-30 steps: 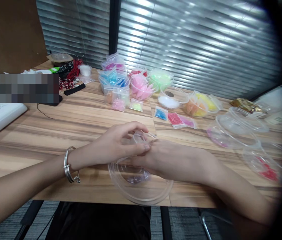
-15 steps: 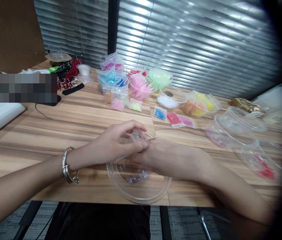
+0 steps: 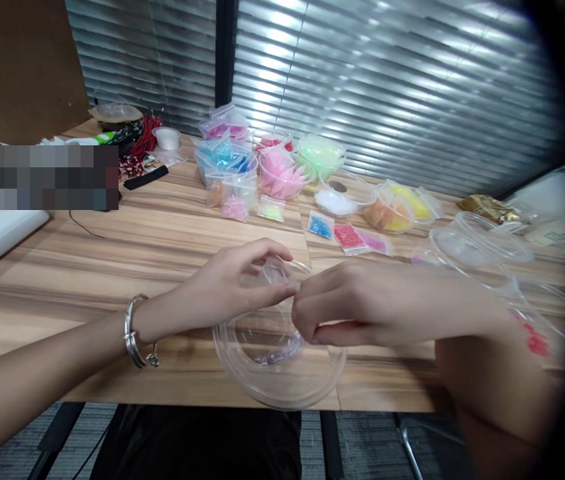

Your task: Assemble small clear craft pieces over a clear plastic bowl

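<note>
In front of me lies a round clear plastic container [image 3: 282, 395] with a few translucent purple pieces [image 3: 278, 357] in it. My left hand [image 3: 242, 280] is over its far left side, thumb and fingers closed around a small clear plastic bag [image 3: 275, 270]. My right hand [image 3: 349, 303] hovers above the container's right side with its fingers curled together. Whatever it pinches, if anything, is hidden behind the fingers. Its fingertips come close to my left thumb.
Bowls of pink pieces [image 3: 282, 175], blue packets [image 3: 225, 157] and yellow and orange pieces [image 3: 397, 207] stand toward the blinds. Small bags of blue beads [image 3: 321, 227] and red beads [image 3: 349, 238] lie nearer. Clear lids [image 3: 472, 257] spread at right.
My right hand has risen and turned, its fingers now curled above the container, and the forearm has lifted. My left hand stays almost still with the bag.
</note>
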Demonstrator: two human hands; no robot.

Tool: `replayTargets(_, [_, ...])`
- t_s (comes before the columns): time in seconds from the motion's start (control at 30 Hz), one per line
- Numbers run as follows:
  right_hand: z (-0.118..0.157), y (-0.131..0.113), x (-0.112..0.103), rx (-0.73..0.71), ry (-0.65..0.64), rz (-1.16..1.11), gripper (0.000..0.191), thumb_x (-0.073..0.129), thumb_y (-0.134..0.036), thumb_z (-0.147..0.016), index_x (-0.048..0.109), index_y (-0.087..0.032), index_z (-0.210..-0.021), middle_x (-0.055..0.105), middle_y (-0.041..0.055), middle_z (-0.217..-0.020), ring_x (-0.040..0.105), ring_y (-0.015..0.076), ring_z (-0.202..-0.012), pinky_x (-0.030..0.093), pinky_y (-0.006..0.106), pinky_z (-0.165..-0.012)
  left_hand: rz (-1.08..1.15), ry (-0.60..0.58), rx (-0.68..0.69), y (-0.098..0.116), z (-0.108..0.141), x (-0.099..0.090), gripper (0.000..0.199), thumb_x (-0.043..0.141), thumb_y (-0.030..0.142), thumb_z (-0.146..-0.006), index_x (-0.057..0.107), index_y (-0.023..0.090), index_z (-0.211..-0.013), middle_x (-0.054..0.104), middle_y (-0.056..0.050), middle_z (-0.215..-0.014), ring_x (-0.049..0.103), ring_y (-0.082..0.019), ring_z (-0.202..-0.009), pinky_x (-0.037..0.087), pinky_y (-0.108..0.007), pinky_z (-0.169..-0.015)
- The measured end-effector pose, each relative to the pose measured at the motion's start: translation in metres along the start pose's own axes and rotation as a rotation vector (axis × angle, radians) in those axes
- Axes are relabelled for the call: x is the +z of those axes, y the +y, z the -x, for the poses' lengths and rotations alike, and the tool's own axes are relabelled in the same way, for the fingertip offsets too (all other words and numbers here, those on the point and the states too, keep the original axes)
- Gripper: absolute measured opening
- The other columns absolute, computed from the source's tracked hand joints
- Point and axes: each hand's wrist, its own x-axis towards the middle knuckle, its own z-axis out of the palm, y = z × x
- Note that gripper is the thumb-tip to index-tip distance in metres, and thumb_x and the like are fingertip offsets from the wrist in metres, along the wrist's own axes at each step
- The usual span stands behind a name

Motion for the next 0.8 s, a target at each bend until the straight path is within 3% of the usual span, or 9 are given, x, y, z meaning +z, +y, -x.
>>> replayTargets(0.13, [0.010,0.005,-0.007,-0.023,0.231,0.044,0.013,0.051,-0.018,-0.095,0.063,-0.015,-0.095,0.064,0.0019,-0.090,0.059,0.0091,-0.082,0.042,0.020,-0.072,0.009,-0.010,-0.007,0.002,0.000,-0.001,0.045,0.062,0.049,-0.084,0.056,0.022,-0.119,0.062,-0.003,-0.121,0.057,-0.019,-0.115,0.048,-0.029,-0.095])
replayTargets(0.3, [0.007,0.009,0.000,0.069,0.495,0.258,0.021,0.049,-0.027,-0.097,0.062,-0.018,-0.111,0.064,0.0044,-0.096,0.059,0.0125,-0.084,0.041,0.024,-0.072,0.109,-0.051,0.027,0.002,0.000,0.001,0.036,0.061,0.043,-0.087,0.056,0.022,-0.116,0.063,-0.001,-0.117,0.058,-0.016,-0.112,0.047,-0.026,-0.095])
replayTargets(0.8, [-0.005,0.009,0.007,0.068,0.510,0.325,0.021,0.045,-0.025,-0.100,0.063,-0.016,-0.107,0.064,0.0049,-0.094,0.057,0.0126,-0.082,0.038,0.025,-0.072,0.098,-0.043,0.055,0.000,-0.001,0.002,0.034,0.063,0.040,-0.086,0.057,0.022,-0.114,0.063,-0.001,-0.116,0.058,-0.016,-0.112,0.048,-0.025,-0.092])
